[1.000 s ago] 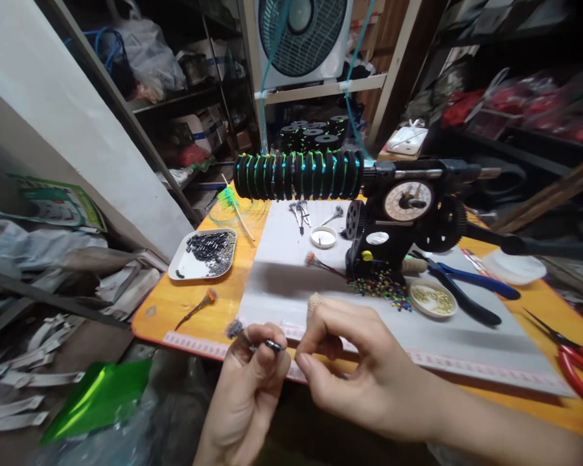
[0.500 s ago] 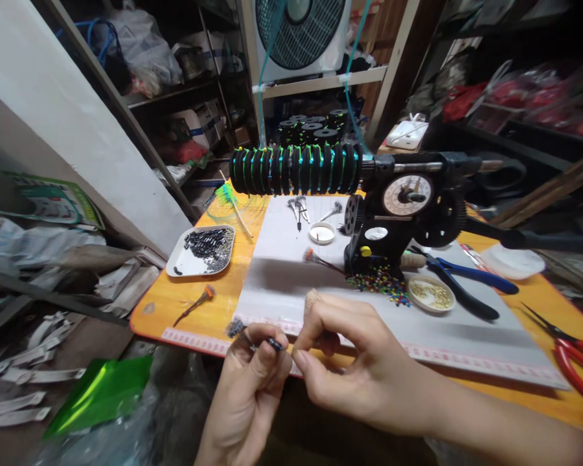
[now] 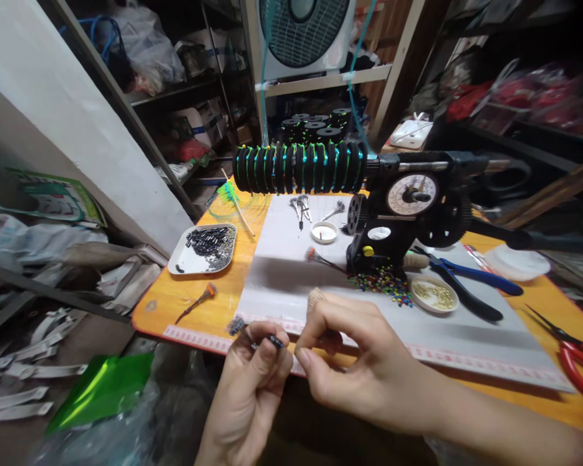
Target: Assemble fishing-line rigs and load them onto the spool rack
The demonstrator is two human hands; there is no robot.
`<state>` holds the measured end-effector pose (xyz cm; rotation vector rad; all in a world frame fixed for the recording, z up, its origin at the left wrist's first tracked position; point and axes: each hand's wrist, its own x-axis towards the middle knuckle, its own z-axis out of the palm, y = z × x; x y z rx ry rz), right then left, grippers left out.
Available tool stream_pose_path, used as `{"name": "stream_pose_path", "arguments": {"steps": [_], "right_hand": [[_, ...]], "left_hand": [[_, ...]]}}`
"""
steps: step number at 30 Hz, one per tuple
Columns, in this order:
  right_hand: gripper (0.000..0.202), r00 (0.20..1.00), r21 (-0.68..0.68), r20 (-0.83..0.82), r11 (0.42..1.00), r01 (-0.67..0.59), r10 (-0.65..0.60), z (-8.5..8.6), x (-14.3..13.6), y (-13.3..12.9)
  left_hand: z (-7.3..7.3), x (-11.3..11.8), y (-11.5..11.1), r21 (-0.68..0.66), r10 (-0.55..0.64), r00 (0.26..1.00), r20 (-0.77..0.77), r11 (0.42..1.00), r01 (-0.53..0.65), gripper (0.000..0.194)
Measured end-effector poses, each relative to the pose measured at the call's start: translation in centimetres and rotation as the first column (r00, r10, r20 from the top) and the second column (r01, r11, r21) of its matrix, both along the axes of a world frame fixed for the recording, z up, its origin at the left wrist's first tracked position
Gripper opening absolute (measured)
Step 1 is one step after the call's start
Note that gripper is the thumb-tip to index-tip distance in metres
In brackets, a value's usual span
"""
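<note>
One small dark piece is clamped between left hand thumb and forefinger, near the fingertips; right hand thumb and forefinger pinch together beside it.

The fan is cut off above.

At near left, the square tray is white. The far black spool row is banded green and turquoise. The beads mix red, blue, green and yellow. At right, the pliers look blue and, as far as the blur allows, black.
</note>
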<state>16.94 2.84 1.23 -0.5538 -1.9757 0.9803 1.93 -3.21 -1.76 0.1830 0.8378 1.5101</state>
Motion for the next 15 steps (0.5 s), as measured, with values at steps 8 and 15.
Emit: {"name": "stream_pose_path", "arguments": {"steps": [8, 15], "right_hand": [[0.016, 1.000, -0.009, 0.002, 1.000, -0.007, 0.007, -0.20, 0.01, -0.06], [0.017, 1.000, -0.004, 0.005, 1.000, -0.002, 0.002, -0.12, 0.01, -0.08]], "left_hand": [[-0.18, -0.12, -0.06, 0.004, -0.020, 1.000, 0.010, 1.000, 0.019, 0.022], [-0.21, -0.18, -0.16, 0.016, -0.028, 0.999, 0.017, 0.999, 0.028, 0.020]]}}
